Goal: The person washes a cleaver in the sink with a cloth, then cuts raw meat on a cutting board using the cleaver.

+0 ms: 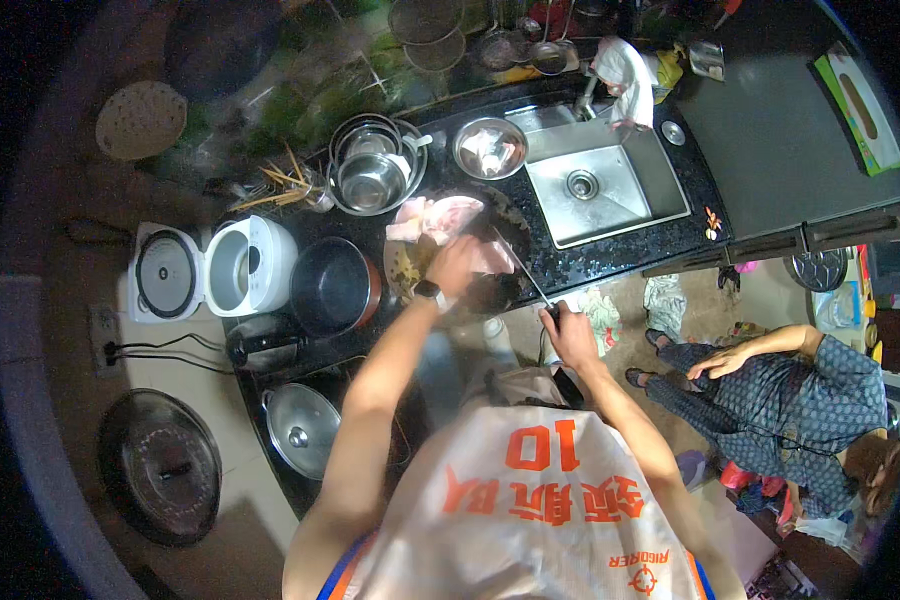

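My left hand (451,267), with a dark watch at its wrist, rests on pale raw meat (444,217) that lies on a round cutting board (401,264). Its fingertips are partly hidden, but they touch the meat. My right hand (572,335) is closed around the dark handle of a kitchen knife (529,274). The blade points up and to the left, its far part beside a flat piece of meat (493,257) at the board's right side. Whether the blade touches that piece I cannot tell.
A metal bowl (490,148) stands behind the board, left of the sink (664,196). Nested metal bowls (371,182), a dark pot (335,289), an open rice cooker (270,244) and a lidded pan (302,431) stand leftward. Another person (787,405) is at the right.
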### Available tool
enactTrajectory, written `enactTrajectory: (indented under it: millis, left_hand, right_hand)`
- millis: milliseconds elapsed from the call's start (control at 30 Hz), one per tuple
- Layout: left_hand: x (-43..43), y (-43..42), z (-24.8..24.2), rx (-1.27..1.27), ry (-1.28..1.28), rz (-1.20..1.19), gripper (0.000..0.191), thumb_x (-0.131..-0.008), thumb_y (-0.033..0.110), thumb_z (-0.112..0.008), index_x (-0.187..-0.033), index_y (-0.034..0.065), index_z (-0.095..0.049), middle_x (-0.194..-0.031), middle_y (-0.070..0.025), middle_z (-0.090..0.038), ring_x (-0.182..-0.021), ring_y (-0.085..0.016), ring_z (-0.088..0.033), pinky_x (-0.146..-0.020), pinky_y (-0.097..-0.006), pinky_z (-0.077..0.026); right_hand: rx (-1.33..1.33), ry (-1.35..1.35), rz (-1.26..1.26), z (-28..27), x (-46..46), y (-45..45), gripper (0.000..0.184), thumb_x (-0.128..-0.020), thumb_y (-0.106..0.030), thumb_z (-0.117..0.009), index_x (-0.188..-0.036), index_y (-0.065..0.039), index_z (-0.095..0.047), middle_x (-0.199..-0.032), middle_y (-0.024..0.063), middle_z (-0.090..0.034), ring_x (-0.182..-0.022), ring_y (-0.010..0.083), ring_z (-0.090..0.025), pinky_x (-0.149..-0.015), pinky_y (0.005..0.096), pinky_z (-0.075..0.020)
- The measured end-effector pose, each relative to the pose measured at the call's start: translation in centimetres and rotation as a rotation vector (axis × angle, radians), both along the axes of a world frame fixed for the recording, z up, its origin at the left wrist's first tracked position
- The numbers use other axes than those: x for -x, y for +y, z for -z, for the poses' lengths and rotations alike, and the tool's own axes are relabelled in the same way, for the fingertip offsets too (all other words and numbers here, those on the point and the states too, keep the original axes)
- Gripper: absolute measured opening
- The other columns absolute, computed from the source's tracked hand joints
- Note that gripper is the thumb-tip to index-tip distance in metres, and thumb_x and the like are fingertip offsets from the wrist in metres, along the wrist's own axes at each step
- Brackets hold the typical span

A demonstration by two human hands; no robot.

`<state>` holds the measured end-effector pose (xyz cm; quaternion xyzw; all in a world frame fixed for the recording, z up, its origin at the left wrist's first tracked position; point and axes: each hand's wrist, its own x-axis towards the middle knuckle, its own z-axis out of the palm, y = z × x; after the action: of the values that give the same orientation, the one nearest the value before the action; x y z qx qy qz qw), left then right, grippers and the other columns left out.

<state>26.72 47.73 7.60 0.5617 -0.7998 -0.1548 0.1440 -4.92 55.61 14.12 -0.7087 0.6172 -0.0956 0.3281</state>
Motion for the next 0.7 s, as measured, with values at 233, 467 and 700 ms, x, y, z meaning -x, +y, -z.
enactTrajectory:
  millis: [233,467,700]
  left_hand:
    - [-2.5,-3.5,-0.6,0.098,-0.049,0.351,0.045,-0.092,-0.001,-0.057,-0.135,0.0053,-0.066,-0.145,-0.0103,-0.066,-0.136,-0.029,-0.061,-0.115,-0.0412,-0.051]
    - [-1.0,-0.3,-2.0,0.195,-0.081,-0.022,0.033,-0.091,0.002,-0.060,-0.122,0.0037,-0.071,-0.132,-0.0170,-0.070,-0.133,-0.036,-0.061,-0.113,-0.0454,-0.051]
    - [-0.4,1.1,1.4,0.134,0.114,-0.321,0.030,-0.089,0.001,-0.066,-0.118,-0.0020,-0.072,-0.118,-0.0224,-0.070,-0.116,-0.043,-0.063,-0.104,-0.0500,-0.052]
  right_hand:
    - [-0.063,-0.033,0.022,-3.1,2.3,0.6,0.044,-0.107,-0.038,-0.065,-0.109,0.005,-0.066,-0.084,0.0319,-0.073,-0.085,0.0521,-0.073,-0.075,0.0592,-0.0587]
    - [-0.047,-0.019,-0.030,-0.4,1.3,1.0,0.047,-0.108,-0.042,-0.062,-0.110,0.005,-0.065,-0.086,0.0326,-0.073,-0.085,0.0528,-0.072,-0.075,0.0607,-0.0574]
    - [0.030,-0.098,-0.085,1.2,-2.2,0.8,0.047,-0.110,-0.041,-0.059,-0.108,0.006,-0.063,-0.080,0.0341,-0.070,-0.079,0.0544,-0.071,-0.070,0.0629,-0.0570]
